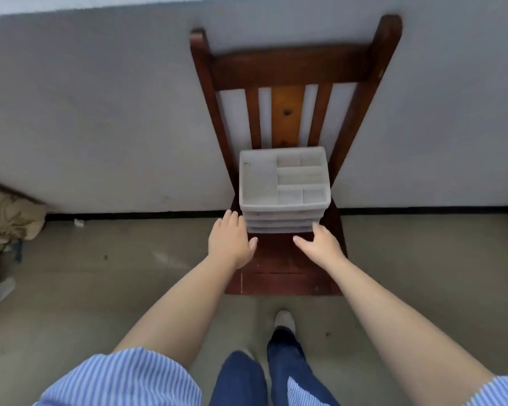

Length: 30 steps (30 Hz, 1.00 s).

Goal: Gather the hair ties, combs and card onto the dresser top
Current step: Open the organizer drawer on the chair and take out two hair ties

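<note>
A small white plastic dresser (283,200) with stacked drawers stands on the seat of a dark wooden chair (288,271). Its top is a tray split into several compartments, and I see nothing in them. My left hand (232,241) hovers open just left of the drawer fronts, fingers spread. My right hand (320,244) is open at the lower right corner of the drawers, fingertips close to or touching them. No hair ties, combs or card are visible.
The chair back (294,68) leans against a grey wall. A beige bundle (9,215) and some clutter lie at the left edge on the floor. My legs and one shoe (285,320) are below the chair's front edge.
</note>
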Motion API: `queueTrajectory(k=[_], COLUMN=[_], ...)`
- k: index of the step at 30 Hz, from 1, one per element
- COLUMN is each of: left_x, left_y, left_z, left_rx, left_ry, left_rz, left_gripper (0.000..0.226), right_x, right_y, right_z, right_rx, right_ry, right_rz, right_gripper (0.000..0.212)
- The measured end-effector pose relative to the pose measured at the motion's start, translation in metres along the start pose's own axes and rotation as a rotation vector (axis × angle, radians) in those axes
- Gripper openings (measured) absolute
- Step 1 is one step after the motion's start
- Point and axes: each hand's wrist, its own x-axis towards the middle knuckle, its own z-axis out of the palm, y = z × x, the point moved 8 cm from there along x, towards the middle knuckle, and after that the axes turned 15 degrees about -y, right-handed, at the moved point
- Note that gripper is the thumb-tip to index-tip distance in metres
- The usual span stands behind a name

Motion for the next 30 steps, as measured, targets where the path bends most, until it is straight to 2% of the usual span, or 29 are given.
queueTrajectory(k=[3,6,8,11,13,17,21,24,27,29,30], left_x=[0.051,0.096,0.116,0.132,0.133,0.131,0.138,0.140,0.134,0.120,0.110], left_y=[-0.005,-0.011,-0.013,-0.019,-0.021,-0.016,-0.019,-0.019,-0.016,-0.007,0.003], left_z=[-0.006,0.003,0.016,0.035,0.037,0.034,0.038,0.038,0.037,0.036,0.041], left_rx=[0.024,0.089,0.170,0.182,0.126,0.067,0.068,0.068,0.064,0.085,0.101], left_ry=[0.010,-0.010,-0.038,-0.047,-0.014,0.031,-0.034,-0.034,-0.014,0.064,0.092], left_rz=[0.055,0.129,0.184,0.260,0.296,0.352,0.309,0.287,0.274,0.347,0.444], left_gripper=[0.059,0.060,0.057,0.053,0.051,0.050,0.054,0.056,0.057,0.056,0.054], right_x=[0.049,0.094,0.117,0.139,0.145,0.141,0.115,0.084,0.060,0.052,0.049], right_y=[-0.003,0.001,0.009,0.016,0.021,0.025,0.042,0.059,0.072,0.072,0.070], right_z=[0.007,0.021,0.033,0.053,0.058,0.059,0.074,0.104,0.124,0.126,0.125], right_rx=[0.283,0.663,1.032,1.701,1.878,1.854,1.721,1.793,1.863,1.850,1.763], right_ry=[-0.047,0.010,0.110,0.228,0.244,0.185,0.147,0.122,0.151,0.106,0.046], right_rz=[0.034,0.096,0.141,0.087,0.062,0.029,0.078,0.119,0.154,0.148,0.177], right_gripper=[0.056,0.042,0.028,0.022,0.029,0.041,0.042,0.038,0.046,0.046,0.043])
